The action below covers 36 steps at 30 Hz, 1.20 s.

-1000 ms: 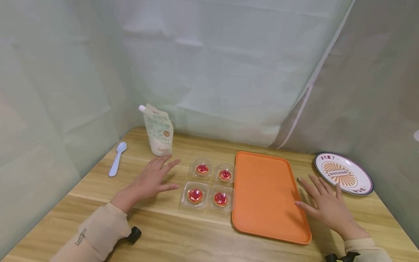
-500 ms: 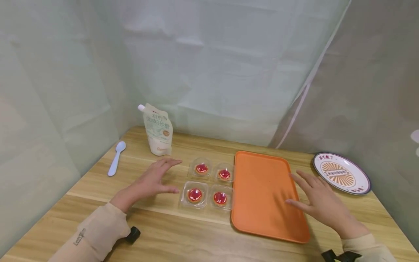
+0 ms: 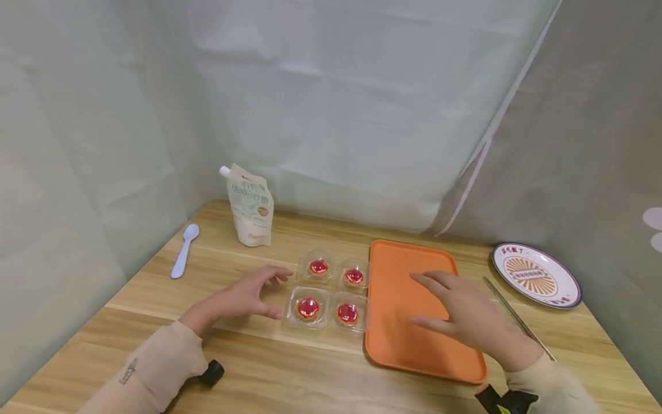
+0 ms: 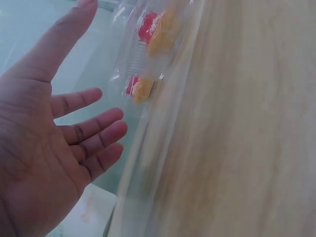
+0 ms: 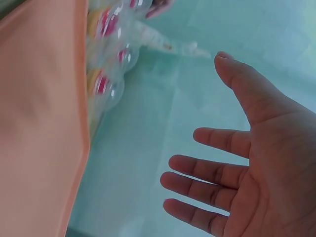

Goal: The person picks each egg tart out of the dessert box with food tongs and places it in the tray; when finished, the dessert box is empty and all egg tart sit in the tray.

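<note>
Several small red-topped tarts (image 3: 308, 309) sit in clear plastic boxes, grouped left of an orange tray (image 3: 395, 261). My left hand (image 3: 248, 296) hovers just left of the front-left box, thumb and fingers spread, holding nothing. In the left wrist view its palm shows bare, with the boxed tarts (image 4: 163, 37) beyond the thumb. Over the tray's right half is my right hand (image 3: 460, 310), fingers extended towards the boxes. The right wrist view shows that hand (image 5: 266, 173) bare too, apart from the tray edge (image 5: 81, 108).
A spouted sugar pouch (image 3: 252, 207) stands at the back left, with a pale blue spoon (image 3: 182, 253) left of it. A patterned oval plate (image 3: 564, 276) lies at the right. Between it and the tray is a thin metallic stick (image 3: 517, 317), partly behind my right arm. Cloth hangs around the table.
My right hand has moved left from beside the tray to above it, uncovering the metallic stick. My left hand has shifted slightly towards the boxes, its fingers bending a little more.
</note>
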### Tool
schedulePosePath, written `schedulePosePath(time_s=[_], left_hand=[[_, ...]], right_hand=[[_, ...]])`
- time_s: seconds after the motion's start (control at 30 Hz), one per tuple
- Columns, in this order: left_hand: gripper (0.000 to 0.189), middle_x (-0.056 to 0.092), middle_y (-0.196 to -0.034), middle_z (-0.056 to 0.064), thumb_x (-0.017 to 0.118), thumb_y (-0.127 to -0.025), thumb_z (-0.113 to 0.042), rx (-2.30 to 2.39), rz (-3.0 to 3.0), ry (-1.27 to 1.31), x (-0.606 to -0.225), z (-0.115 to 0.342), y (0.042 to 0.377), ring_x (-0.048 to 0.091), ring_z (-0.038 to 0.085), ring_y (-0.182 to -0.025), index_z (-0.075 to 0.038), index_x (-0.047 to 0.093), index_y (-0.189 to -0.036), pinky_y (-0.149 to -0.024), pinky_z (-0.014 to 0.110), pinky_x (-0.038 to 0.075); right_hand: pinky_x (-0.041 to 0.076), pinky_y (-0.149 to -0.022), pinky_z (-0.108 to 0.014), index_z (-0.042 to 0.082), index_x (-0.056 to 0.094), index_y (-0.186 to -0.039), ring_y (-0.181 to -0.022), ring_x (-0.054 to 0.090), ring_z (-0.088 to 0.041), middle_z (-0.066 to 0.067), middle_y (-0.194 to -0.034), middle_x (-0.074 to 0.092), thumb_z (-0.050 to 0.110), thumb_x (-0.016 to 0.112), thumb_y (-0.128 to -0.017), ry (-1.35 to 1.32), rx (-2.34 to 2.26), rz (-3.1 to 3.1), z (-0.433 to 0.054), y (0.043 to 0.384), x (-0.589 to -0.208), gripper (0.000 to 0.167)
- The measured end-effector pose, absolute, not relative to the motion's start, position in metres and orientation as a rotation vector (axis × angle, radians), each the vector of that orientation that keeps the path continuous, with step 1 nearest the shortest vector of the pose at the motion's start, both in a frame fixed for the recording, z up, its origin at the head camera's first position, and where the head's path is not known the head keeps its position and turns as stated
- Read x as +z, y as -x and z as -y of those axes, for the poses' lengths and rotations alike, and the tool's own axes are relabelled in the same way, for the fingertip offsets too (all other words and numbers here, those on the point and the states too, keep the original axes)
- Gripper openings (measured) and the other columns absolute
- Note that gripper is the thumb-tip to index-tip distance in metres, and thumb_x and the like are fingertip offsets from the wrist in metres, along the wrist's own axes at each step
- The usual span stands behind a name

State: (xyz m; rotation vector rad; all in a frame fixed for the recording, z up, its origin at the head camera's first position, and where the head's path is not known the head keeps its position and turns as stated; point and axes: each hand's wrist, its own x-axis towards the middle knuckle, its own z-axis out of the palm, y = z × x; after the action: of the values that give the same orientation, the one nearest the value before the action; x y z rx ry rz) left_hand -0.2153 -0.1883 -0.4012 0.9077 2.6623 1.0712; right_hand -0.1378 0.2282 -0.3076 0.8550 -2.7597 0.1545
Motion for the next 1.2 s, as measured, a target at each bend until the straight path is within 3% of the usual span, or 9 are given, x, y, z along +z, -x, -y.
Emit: schedulePosePath(time_s=[0.3,0.5,0.6,0.77,0.93,1.2], left_hand=[[0.084,0.057,-0.122,0.011,0.084,-0.071,-0.037,1.102,-2.550,-0.947,-0.410,0.186,0.212,0.053,0.025,-0.111,-0.001,0.044,-0.136,-0.096,0.035,0.048],[0.084,0.055,-0.128,0.012,0.085,-0.070,-0.037,1.102,-2.536,-0.942,-0.414,0.184,0.211,0.053,0.030,-0.119,-0.002,0.045,-0.135,-0.104,0.045,0.044],[0.085,0.054,-0.130,0.013,0.085,-0.068,-0.039,1.083,-2.560,-0.956,-0.415,0.184,0.211,0.052,0.031,-0.124,-0.002,0.046,-0.135,-0.107,0.049,0.040],[0.084,0.053,-0.129,0.008,0.085,-0.066,-0.044,1.029,-2.637,-0.997,-0.418,0.181,0.210,0.050,0.026,-0.122,-0.005,0.049,-0.133,-0.107,0.047,0.040],[0.083,0.053,-0.126,0.005,0.086,-0.064,-0.044,1.025,-2.700,-1.031,-0.421,0.178,0.208,0.047,0.023,-0.119,-0.008,0.051,-0.130,-0.103,0.043,0.042],[0.082,0.053,-0.126,0.003,0.085,-0.064,-0.046,1.041,-2.713,-0.994,-0.423,0.175,0.207,0.045,0.023,-0.121,-0.011,0.051,-0.130,-0.104,0.048,0.040]], right_hand=[[0.052,-0.093,-0.045,0.014,0.052,-0.137,-0.113,0.060,-0.027,-0.007,-0.123,0.061,0.053,0.067,-0.083,-0.989,0.169,2.767,-0.186,0.147,-0.314,0.068],[0.053,-0.091,-0.040,0.016,0.053,-0.137,-0.111,0.061,-0.020,-0.002,-0.121,0.061,0.060,0.062,-0.083,-1.037,0.154,2.791,-0.162,0.155,-0.318,0.071],[0.052,-0.094,-0.042,0.016,0.053,-0.136,-0.116,0.059,-0.023,-0.004,-0.125,0.060,0.061,0.062,-0.083,-1.051,0.175,2.827,-0.151,0.159,-0.321,0.070],[0.052,-0.094,-0.042,0.015,0.055,-0.134,-0.119,0.058,-0.025,-0.006,-0.128,0.060,0.058,0.065,-0.082,-1.090,0.211,2.846,-0.132,0.167,-0.329,0.068],[0.053,-0.092,-0.036,0.009,0.060,-0.128,-0.106,0.059,-0.019,-0.004,-0.117,0.062,0.053,0.069,-0.081,-1.215,0.201,2.712,-0.113,0.174,-0.339,0.065],[0.043,-0.107,-0.043,0.009,0.057,-0.131,-0.118,0.055,-0.022,-0.005,-0.124,0.062,0.053,0.069,-0.082,-1.183,0.287,2.780,-0.094,0.183,-0.350,0.067]])
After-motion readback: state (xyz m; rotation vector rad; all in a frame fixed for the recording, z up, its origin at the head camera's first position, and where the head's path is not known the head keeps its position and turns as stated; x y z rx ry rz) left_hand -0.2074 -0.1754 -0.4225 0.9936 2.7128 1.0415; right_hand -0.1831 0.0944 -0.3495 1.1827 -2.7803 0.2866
